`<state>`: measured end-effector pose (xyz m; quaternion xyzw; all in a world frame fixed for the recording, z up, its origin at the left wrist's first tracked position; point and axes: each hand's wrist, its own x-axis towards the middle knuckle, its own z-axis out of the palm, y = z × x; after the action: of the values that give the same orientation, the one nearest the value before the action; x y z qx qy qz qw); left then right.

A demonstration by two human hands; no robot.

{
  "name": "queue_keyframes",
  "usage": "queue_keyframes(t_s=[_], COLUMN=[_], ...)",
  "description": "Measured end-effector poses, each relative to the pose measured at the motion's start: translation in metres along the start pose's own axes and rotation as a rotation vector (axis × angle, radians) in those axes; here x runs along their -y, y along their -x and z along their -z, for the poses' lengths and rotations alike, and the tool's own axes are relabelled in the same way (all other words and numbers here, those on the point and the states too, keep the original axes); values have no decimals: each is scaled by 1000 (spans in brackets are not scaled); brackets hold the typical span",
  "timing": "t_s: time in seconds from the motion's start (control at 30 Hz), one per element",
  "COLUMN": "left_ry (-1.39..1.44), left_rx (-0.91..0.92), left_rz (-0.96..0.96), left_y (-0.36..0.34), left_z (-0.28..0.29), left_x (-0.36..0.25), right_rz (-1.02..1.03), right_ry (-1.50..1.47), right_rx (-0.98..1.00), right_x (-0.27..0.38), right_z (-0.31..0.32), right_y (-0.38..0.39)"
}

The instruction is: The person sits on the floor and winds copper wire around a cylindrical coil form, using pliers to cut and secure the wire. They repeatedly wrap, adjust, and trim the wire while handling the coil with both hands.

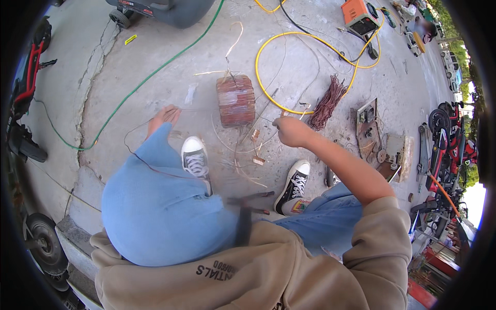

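My left hand (164, 118), partly hidden behind my blue-jeaned knee, pinches a thin wire (192, 109) that runs rightward. My right hand (290, 130) is closed on a thin wire end to the right of a reddish, block-shaped wrapped coil (235, 101), which lies on the concrete in front of my shoes. Pale stripped strands stick out from the coil's top. Loose wires and small scraps (258, 160) lie below it. A tangled dark red wire bundle (326, 103) rests beyond my right hand. A blurred dark tool (252, 199) shows between my legs.
A yellow hose (258, 64) loops near an orange machine (356, 15); a green hose (144, 77) crosses the left. Opened metal parts (369, 132) lie at the right. Scooters (442, 134) stand far right, wheeled vehicles (33, 88) at the left. Another person (424, 32) is in the distance.
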<state>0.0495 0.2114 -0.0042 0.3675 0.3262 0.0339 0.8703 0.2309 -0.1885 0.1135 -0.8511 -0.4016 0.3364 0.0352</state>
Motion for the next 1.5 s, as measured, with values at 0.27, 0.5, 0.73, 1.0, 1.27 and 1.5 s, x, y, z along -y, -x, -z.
queue_keyframes(t_s=[0.27, 0.5, 0.73, 1.0, 1.27, 1.5], left_ry=[90, 102, 144, -191, -135, -261], left_rx=[-151, -141, -187, -83, 40, 140], left_rz=[80, 216, 302, 461, 355, 347], left_y=[9, 7, 7, -11, -4, 1], left_z=[-14, 5, -60, -33, -60, -78], left_x=[12, 23, 34, 32, 26, 18], right_rz=[-32, 15, 33, 174, 396, 404], right_ry=[-1465, -1308, -1345, -991, -891, -683], right_rx=[128, 248, 362, 265, 68, -215], right_x=[-17, -20, -30, -32, -32, -38], right_z=[-19, -11, -15, -14, -20, -20], right_y=[-100, -119, -123, -140, -141, -140])
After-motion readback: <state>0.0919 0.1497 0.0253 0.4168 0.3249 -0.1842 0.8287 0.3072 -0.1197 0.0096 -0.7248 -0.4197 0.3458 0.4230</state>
